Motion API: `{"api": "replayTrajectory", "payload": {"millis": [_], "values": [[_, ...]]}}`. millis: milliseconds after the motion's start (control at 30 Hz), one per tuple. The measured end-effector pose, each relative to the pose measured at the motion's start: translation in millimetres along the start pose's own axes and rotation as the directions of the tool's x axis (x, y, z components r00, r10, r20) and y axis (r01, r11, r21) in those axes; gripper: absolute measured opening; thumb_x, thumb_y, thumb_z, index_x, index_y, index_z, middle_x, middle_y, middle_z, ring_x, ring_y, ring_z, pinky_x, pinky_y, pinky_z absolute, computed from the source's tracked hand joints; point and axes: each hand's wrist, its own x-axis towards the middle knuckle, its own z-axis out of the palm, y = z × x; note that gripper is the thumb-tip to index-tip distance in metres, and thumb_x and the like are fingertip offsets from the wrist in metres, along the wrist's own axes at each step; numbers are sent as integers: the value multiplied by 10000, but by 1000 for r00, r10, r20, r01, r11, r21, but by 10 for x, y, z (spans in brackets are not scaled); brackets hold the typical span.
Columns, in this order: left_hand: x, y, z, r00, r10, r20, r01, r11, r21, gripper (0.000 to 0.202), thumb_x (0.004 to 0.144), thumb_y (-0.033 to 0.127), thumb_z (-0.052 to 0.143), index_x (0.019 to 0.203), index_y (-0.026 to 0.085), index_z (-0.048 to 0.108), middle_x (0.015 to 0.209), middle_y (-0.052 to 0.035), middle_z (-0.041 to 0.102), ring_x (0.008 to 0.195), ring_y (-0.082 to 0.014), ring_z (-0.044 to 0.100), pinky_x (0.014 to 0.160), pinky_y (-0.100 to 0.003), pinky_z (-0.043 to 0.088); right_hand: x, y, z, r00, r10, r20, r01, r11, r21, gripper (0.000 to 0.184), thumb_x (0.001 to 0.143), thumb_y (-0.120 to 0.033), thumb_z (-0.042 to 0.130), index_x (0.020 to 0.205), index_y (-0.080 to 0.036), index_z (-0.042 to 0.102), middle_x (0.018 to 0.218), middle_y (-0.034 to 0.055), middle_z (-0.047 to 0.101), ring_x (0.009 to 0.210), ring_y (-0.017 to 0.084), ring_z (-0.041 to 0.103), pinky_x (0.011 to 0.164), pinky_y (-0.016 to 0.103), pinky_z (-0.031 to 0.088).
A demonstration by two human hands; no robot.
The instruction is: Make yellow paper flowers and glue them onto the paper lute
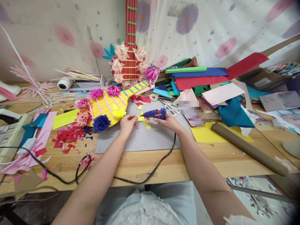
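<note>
Clasping the blue plastic glue gun [152, 114], the right grip [170, 122] is curled around it, tip pointing toward the left grip [127, 124]. Those left fingertips [135, 119] sit close together beside thin yellow paper scraps [148, 127]; whether they pinch one, I can't tell. Just beside, the yellow guitar-shaped craft [103, 105] overlaps the gray gridded mat [140, 140] on the wooden tabletop [211, 157].

Right hand's fingers [161, 122] gripping glue gun [152, 115] (blue) over mat [150, 140].

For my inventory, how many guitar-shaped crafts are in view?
2: a red guitar upright at the back, and a yellow guitar left of the glue gun.
</note>
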Motion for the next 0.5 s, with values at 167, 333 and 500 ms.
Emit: {"api": "replayTrajectory", "payload": {"millis": [167,333,500], "values": [[10,-18,0,1000,6,9,-6,1000,3,190,571,257,720,687,133,632,577,-2,597,547,-120,554,478,-247,484,-3,-11,-5,1000,12,-17,-12,1000,-16,410,685,-569,608,828,-188,661,690,18,623,633,151,538,601,271,429],[1,-13,2,1000,1,13,-2,1000,22,182,573,257,720,681,140,632,567,2,596,539,-116,556,482,-243,488,11,-8,-3,1000,9,-28,-9,1000,-10,432,675,-597,602,810,-190,659,678,18,609,630,149,528,589,271,422],[-3,-27,-7,999,28,38,-30,999,39,179,585,257,713,694,135,641,595,-9,617,537,-119,561,480,-250,486,28,0,12,999,10,-41,-9,999,31,424,662,-589,616,806,-192,655,672,20,605,630,149,533,608,280,426]]}}
